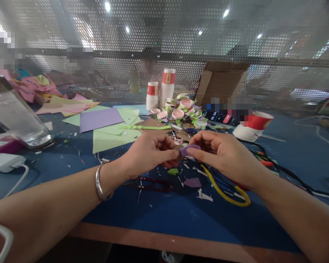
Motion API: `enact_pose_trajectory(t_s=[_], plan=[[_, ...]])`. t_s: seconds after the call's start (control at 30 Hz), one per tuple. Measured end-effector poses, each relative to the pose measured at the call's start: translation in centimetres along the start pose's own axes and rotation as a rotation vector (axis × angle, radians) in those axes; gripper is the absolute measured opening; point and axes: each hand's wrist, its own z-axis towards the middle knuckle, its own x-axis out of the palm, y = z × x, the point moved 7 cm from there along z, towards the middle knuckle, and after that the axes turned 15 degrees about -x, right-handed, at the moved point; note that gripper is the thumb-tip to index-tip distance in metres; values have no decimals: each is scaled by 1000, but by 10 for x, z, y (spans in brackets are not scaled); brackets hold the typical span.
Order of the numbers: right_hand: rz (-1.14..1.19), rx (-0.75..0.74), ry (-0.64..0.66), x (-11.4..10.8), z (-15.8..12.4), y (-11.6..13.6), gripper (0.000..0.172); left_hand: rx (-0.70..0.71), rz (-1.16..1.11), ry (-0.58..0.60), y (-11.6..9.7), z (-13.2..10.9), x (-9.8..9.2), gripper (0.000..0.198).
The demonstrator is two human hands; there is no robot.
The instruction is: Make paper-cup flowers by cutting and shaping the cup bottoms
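My left hand (149, 153) pinches a small brown piece (178, 148), which looks like cardboard, between thumb and fingers. Against it lies a curved strip of purple paper (191, 148), gripped by the closed thumb and fingers of my right hand (226, 155). Both pieces meet in the air over the table, partly covered by my fingers. Below my left hand lie dark red thread snips (155, 184). A yellow loop handle (226, 200), apparently of scissors, sticks out under my right hand. A purple paper scrap (192, 182) and a green scrap (173, 171) lie between them.
Behind my hands is a pile of round paper pieces (178, 114) with green and purple bits. Stacked paper cups (167, 89), coloured sheets (101, 119), a glass (19, 117), a phone (220, 116), a tipped cup (253, 126) and a black cable (287, 175) surround the work area.
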Motion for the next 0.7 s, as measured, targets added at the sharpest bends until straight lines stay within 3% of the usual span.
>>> enact_pose_trajectory(t_s=[0.27,0.7], plan=[[-42,12,69,7,0,-1,32,44,16,31,1,-1,0,16],[-20,-26,63,6,1,2,26,37,36,44,-2,-2,3,14]])
